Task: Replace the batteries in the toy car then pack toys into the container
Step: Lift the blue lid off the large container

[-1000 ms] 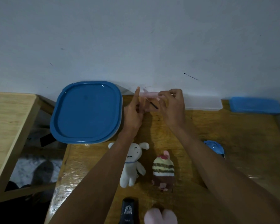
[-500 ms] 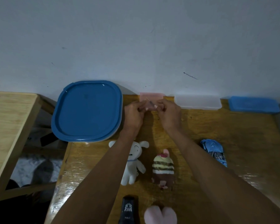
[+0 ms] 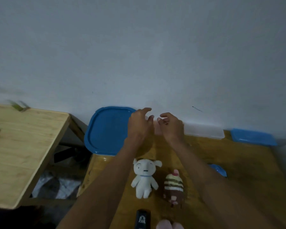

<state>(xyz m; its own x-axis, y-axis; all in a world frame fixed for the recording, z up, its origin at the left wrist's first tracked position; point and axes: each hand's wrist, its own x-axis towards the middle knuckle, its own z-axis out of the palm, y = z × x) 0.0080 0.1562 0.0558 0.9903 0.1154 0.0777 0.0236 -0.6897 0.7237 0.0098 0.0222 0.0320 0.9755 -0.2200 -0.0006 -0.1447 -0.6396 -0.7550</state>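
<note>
Head view: left hand point(image 3: 139, 124) and right hand point(image 3: 172, 125) are seen released, empty, over a pink box point(image 3: 157, 129) mid-frame. Toy car cannot be told; small parts could be dropped.

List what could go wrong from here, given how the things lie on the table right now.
1. The blue-lidded container juts past the table's left edge; a nudge from the left hand might tip it off.
2. The white plush dog and striped plush lie between the forearms, which could sweep them aside when drawn back.
</note>
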